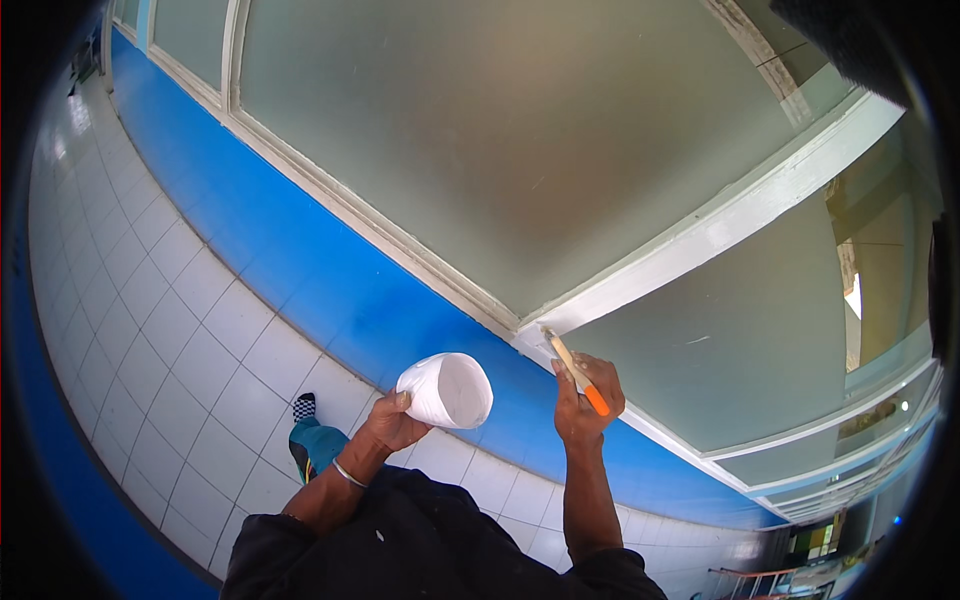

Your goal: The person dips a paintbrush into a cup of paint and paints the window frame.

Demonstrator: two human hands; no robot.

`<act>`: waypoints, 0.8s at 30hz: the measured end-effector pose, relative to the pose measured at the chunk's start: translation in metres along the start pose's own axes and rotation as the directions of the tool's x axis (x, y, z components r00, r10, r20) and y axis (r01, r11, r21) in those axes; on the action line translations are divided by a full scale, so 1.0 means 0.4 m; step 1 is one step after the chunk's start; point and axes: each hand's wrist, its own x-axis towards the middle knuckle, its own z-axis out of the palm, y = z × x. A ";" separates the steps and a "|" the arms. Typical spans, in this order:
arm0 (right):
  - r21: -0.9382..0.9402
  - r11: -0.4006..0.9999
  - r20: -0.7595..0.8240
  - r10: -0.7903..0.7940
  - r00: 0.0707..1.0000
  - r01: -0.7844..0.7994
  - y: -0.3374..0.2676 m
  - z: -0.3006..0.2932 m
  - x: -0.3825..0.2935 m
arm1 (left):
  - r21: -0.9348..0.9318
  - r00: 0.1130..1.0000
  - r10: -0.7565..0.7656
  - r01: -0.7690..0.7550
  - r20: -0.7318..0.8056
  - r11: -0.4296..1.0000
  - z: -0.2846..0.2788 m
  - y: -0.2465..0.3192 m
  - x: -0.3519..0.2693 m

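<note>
My right hand [589,394] grips a paintbrush [574,364] with a pale wooden handle tipped in orange. Its bristles touch the foot of a white window mullion [637,281], where that meets the white sill rail [420,259]. In my left hand [394,424] is a white plastic cup [431,382], tilted with its mouth towards the right. Something whitish shows inside the cup; how full it is I cannot tell. Large frosted glass panes [480,150] lie on both sides of the mullion.
Below the sill runs a bright blue wall [315,262]. White floor tiles [191,360] extend along its base. My foot in a checkered sock [304,406] stands on them. A dark blue band [97,510] edges the floor at left. Metal railings [754,581] appear far off at lower right.
</note>
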 end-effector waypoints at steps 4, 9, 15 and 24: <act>0.050 0.998 0.079 0.036 0.996 -0.040 0.004 0.005 -0.007 | -0.012 1.000 0.002 -0.002 0.010 1.000 0.003 -0.005 0.005; 0.045 0.995 0.064 0.081 0.995 -0.084 0.024 -0.015 0.033 | -0.016 1.000 -0.009 0.009 0.029 1.000 0.018 -0.007 0.007; -0.025 0.999 -0.060 -0.045 0.997 0.043 0.000 -0.067 0.098 | -0.013 1.000 -0.001 0.001 0.026 1.000 0.009 -0.006 0.002; 0.040 0.999 0.046 -0.026 0.999 0.024 -0.036 -0.057 0.072 | -0.009 1.000 0.004 -0.004 0.018 1.000 0.007 -0.003 0.001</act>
